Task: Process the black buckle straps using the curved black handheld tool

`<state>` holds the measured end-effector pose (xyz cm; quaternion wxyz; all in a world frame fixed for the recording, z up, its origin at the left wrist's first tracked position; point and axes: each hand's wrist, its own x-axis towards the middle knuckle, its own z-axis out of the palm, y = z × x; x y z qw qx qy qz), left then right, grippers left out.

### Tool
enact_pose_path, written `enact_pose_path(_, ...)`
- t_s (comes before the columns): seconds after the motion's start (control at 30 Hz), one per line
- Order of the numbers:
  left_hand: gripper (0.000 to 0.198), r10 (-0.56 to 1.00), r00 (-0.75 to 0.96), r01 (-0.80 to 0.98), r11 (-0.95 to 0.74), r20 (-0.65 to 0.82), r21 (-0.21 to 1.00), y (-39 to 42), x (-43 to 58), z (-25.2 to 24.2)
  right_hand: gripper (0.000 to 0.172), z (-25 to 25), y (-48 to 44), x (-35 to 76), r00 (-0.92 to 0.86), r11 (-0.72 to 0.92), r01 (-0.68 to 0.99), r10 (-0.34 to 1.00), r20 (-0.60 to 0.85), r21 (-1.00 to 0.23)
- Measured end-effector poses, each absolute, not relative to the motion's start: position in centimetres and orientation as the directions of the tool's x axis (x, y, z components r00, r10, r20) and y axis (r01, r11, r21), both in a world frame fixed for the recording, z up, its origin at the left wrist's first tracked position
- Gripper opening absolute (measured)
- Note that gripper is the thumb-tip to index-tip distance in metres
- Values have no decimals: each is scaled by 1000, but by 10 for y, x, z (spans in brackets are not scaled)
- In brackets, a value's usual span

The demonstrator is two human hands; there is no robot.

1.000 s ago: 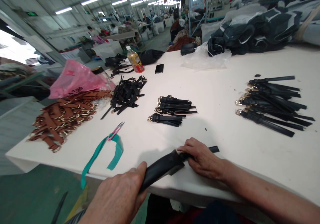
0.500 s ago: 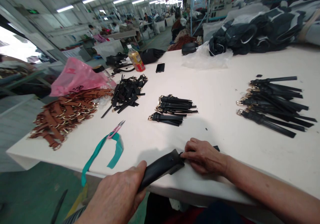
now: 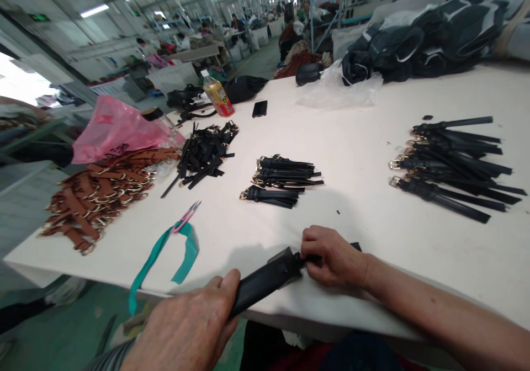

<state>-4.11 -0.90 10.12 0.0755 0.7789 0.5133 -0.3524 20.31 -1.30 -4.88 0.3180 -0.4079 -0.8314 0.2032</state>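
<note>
A wide black leather piece [image 3: 265, 280] lies across the near edge of the white table [image 3: 364, 155]. My left hand [image 3: 188, 327] is closed around its near end, below the table edge. My right hand [image 3: 333, 255] is closed in a pinch on a narrow black strap [image 3: 354, 247] where it meets the far end of the wide piece. Only the strap's tip shows past my fingers.
Piles of black straps with gold buckles lie at the right [image 3: 451, 164], the middle [image 3: 281, 180] and further left [image 3: 205, 153]. Brown straps [image 3: 97, 194] and a pink bag [image 3: 114, 131] sit at the left. Pink snips [image 3: 186, 216] on a teal ribbon [image 3: 165, 258], a bottle [image 3: 215, 95] and a phone [image 3: 259, 108] also lie here.
My right hand has slid left along the narrow strap and curled into a tighter pinch, covering more of it. My left hand keeps its hold on the wide piece.
</note>
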Motion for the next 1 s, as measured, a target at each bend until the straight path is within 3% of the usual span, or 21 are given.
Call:
enact_pose_path(0.37,37,749,251,850,-474,-613,-231,-3,-49,103,22,-48,-16,203,-368,476,518,874,317,-710)
enact_pose_path(0.53,29,768,225,887,-417,-600,-201,-3,-45,99,26,-47,-13,203,-401,496,515,860,315,-699)
enact_pose_path(0.9,41,783,193,913,-364,-591,-184,-6,-59,89,31,-41,-18,209,-506,580,497,798,327,-645)
enact_pose_path(1.0,35,796,213,916,-365,-567,-169,-4,-68,90,38,-42,-18,209,-534,612,510,776,336,-604)
